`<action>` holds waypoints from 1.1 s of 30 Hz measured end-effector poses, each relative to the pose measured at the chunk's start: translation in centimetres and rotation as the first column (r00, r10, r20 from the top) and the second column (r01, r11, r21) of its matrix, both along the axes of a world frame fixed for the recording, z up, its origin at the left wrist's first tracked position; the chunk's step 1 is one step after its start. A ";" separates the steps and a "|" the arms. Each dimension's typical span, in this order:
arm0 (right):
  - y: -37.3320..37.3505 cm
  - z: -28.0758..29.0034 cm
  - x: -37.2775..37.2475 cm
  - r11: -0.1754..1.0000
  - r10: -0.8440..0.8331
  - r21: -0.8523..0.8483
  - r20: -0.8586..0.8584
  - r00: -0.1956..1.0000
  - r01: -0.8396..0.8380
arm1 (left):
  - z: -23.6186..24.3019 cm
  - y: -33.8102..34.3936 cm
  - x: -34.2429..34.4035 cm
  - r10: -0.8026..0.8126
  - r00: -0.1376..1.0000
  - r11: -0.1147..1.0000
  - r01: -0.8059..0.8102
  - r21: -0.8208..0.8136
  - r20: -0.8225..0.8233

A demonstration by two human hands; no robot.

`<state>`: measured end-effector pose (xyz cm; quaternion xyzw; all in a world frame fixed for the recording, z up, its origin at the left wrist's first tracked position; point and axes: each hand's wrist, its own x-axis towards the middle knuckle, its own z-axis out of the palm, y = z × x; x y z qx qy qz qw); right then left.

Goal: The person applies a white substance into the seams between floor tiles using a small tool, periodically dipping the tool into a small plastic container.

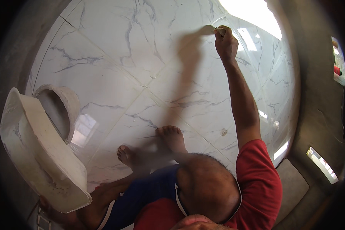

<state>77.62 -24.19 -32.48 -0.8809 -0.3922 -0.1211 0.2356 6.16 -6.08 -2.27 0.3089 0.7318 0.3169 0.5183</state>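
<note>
My right hand (227, 43) is stretched far out over the marbled white floor tiles (115, 50). Its fingers are closed round a small, flat putty knife (208, 30), whose blade points left, close to the floor. At the lower left, a long white plastic basin (46, 153) with whitish smears inside is tilted on its side. My left hand (46, 206) is at the basin's lower edge, gripping it from behind; most of its fingers are hidden.
A round, grey-crusted bowl (67, 107) stands on the floor beyond the basin. My bare feet (170, 138) rest on the tiles, among diagonal joints with pale streaks. Grey walls (314, 96) curve round the right side. Bright light falls at the top right.
</note>
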 end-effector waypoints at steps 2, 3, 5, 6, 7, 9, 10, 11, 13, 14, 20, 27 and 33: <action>-0.2 -0.1 -1.9 1.000 0.028 0.010 -0.010 1.000 -0.028 | 0.2 -0.1 -0.4 -0.069 0.996 0.997 0.070 0.018 -0.064; -0.3 -0.1 -2.9 0.998 0.063 0.029 0.002 0.998 -0.063 | 0.1 -0.1 -1.1 -0.141 0.980 0.989 0.147 0.036 -0.137; -0.4 0.1 -5.4 0.990 0.125 0.064 0.003 0.992 -0.125 | 0.2 -0.1 -2.2 -0.271 0.918 0.953 0.298 0.054 -0.289; -0.4 0.3 -6.7 0.987 0.149 0.064 0.006 0.989 -0.150 | 0.2 -0.2 -2.5 -0.298 0.897 0.942 0.332 0.054 -0.326; -0.5 0.8 -7.8 0.982 0.176 0.065 0.011 0.984 -0.176 | 0.0 -0.2 -2.6 -0.324 0.876 0.929 0.365 0.052 -0.357; 0.3 0.4 -10.9 0.970 0.230 0.087 -0.014 0.973 -0.228 | 1.4 0.0 -0.6 -0.320 0.089 0.317 0.948 -0.018 -0.943; 0.3 0.6 -12.3 0.972 0.228 0.064 -0.042 0.973 -0.225 | 1.5 0.0 -0.2 -0.084 -0.153 0.087 0.983 -0.160 -0.985; 0.4 0.9 -13.7 0.970 0.241 0.057 -0.055 0.969 -0.237 | 1.6 -0.3 -0.1 -0.135 -0.095 0.185 0.976 -0.119 -0.986; -0.1 1.6 -15.6 0.964 0.264 0.024 -0.063 0.962 -0.263 | 0.8 -0.9 -0.4 -0.228 0.055 0.374 0.927 -0.035 -0.972; 0.0 1.6 -16.9 0.963 0.269 0.030 -0.072 0.960 -0.268 | 1.2 -1.0 0.2 -0.253 0.119 0.467 0.884 -0.013 -0.960; 0.8 1.8 -24.2 0.932 0.360 0.014 -0.122 0.925 -0.361 | 3.1 -1.6 6.2 -0.297 0.132 0.260 0.964 0.053 -0.946; 1.2 2.1 -29.2 0.872 0.481 0.000 -0.186 0.857 -0.489 | 3.4 -1.2 -1.5 -0.406 0.288 0.496 0.867 0.056 -0.867; 0.9 2.3 -31.2 0.832 0.551 0.032 -0.176 0.816 -0.555 | 2.9 -1.4 -3.5 -0.359 0.264 0.469 0.880 0.072 -0.895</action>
